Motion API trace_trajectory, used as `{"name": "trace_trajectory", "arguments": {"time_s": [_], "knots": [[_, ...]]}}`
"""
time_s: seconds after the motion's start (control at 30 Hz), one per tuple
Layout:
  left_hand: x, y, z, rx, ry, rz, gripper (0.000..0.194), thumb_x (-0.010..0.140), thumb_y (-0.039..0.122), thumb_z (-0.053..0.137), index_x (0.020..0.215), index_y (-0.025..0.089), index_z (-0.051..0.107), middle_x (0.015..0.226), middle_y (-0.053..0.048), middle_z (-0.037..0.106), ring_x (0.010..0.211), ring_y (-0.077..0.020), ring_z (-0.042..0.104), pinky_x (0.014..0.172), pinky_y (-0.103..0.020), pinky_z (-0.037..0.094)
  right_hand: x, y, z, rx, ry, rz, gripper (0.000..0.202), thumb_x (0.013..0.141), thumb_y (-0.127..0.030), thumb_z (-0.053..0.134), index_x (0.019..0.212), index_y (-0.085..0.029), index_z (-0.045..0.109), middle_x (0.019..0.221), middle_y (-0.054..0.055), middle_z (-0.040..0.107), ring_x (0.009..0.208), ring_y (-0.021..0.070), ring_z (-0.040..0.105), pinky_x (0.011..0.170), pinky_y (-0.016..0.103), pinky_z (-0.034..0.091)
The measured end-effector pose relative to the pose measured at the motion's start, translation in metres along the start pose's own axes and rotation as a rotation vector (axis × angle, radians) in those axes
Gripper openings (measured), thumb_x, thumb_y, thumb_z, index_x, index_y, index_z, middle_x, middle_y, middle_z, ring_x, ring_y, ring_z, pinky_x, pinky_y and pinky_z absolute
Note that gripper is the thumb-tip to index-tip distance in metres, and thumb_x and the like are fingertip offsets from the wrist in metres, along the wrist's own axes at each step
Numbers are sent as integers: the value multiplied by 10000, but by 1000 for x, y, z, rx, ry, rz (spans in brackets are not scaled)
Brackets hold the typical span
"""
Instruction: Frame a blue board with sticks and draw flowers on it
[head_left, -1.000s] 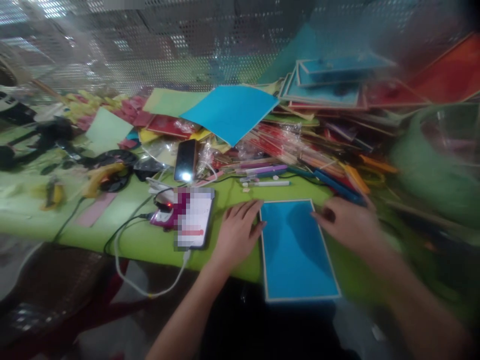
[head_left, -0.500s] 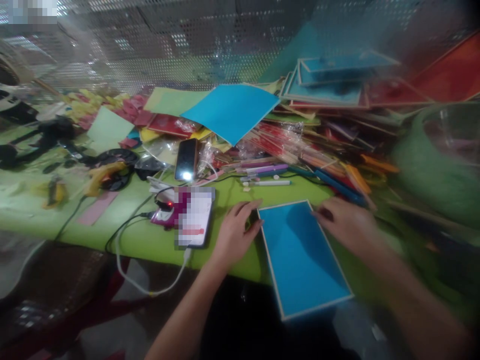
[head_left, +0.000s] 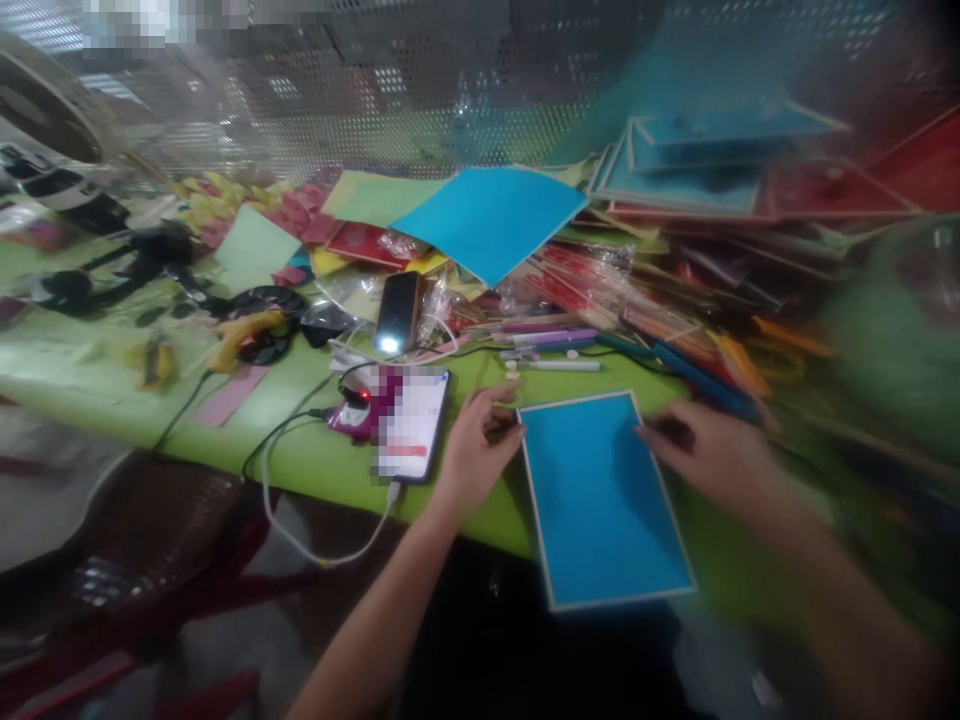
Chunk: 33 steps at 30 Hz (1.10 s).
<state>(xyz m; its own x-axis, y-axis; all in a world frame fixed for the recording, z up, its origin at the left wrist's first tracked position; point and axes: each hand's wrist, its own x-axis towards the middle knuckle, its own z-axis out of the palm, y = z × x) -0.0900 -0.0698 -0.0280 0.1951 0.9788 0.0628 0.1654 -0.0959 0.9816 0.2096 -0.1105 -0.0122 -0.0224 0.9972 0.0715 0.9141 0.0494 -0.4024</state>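
Note:
A blue rectangular panel with a pale border (head_left: 604, 500) lies at the front edge of the green table, its near end sticking out past the edge. At its upper left edge is my left hand (head_left: 484, 445), thumb and fingers pinched on the border. My right hand (head_left: 697, 440) pinches the opposite border near the upper right corner. Behind the panel, a capped pen (head_left: 559, 366) lies on the table. Left of my left hand is a lit phone (head_left: 416, 420) with a white cable.
Across the back lie a loose blue sheet (head_left: 491, 220), a stack of blue framed panels (head_left: 682, 185) and bundled sticks (head_left: 577, 290). A dark phone (head_left: 399, 310) and a yellow glue gun (head_left: 244, 338) are at the left. A green rounded object (head_left: 896, 330) stands at the right.
The view has shifted, so the table items appear further right. The blue panel's near end has swung slightly left, and both hands remain at its edges.

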Motion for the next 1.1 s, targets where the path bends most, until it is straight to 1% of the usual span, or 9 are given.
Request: {"name": "trace_trajectory", "arguments": {"time_s": [0.17,0.23,0.3,0.43,0.6,0.67,0.8,0.97,1.1], "knots": [[1,-1,-5,-42,141,-43,447,896,144,683,1333,228,652,1173,-61,666,977,-155,669,799,-260,594,0,-11,-7,220,-189,-53,379,844,-555,744,993,-212,685,794,58,773,637,231,705,556,328,501],[2,-2,-7,-41,184,-57,469,899,156,689,1357,239,631,1176,-57,674,986,-158,669,792,-259,590,0,-16,-9,325,-261,-73,388,844,-478,744,1112,-208,667,830,59,784,647,228,715,551,322,527],[2,-3,-8,-28,202,-54,471,898,163,691,1358,241,628,1176,-54,674,969,-154,665,779,-254,583,-1,-19,-10,405,-281,-86,408,867,-400,702,1219,-202,643,833,53,781,652,225,719,559,320,546],[0,-2,-6,84,169,18,394,902,152,663,1288,225,679,1119,-50,677,833,-130,643,708,-246,557,1,-16,-11,414,-138,-66,432,925,-325,610,1339,-208,648,850,49,773,691,221,732,608,320,573],[-4,2,-1,295,34,136,247,943,167,637,1156,211,755,995,-43,761,774,-154,677,693,-279,546,4,-5,-7,241,95,-156,346,1010,-333,541,1283,-247,736,1159,93,807,1007,292,770,856,426,610],[-5,3,0,381,-1,156,184,959,185,641,1082,208,776,968,-42,794,798,-176,715,711,-298,549,4,-3,-5,155,138,-224,348,1033,-311,504,1266,-253,757,1180,90,808,1062,305,752,930,475,586],[-5,4,2,551,-17,226,146,951,162,668,1032,203,783,957,-42,813,869,-214,737,814,-359,552,4,-2,-3,101,153,-301,353,1044,-259,491,1260,-266,770,1165,75,813,1066,291,727,949,473,563],[-2,3,3,680,-170,351,229,989,177,642,1169,234,772,1207,-56,792,1120,-251,701,989,-437,523,4,0,-3,38,166,-311,320,1048,-313,510,1166,-245,800,1097,95,805,1018,304,705,916,475,549],[-3,3,6,778,-266,360,360,1036,219,573,1373,263,691,1411,-54,713,1296,-277,617,1079,-492,481,4,4,0,-19,156,-312,320,1046,-329,515,1110,-236,814,1028,108,779,974,307,685,893,473,540]]}}
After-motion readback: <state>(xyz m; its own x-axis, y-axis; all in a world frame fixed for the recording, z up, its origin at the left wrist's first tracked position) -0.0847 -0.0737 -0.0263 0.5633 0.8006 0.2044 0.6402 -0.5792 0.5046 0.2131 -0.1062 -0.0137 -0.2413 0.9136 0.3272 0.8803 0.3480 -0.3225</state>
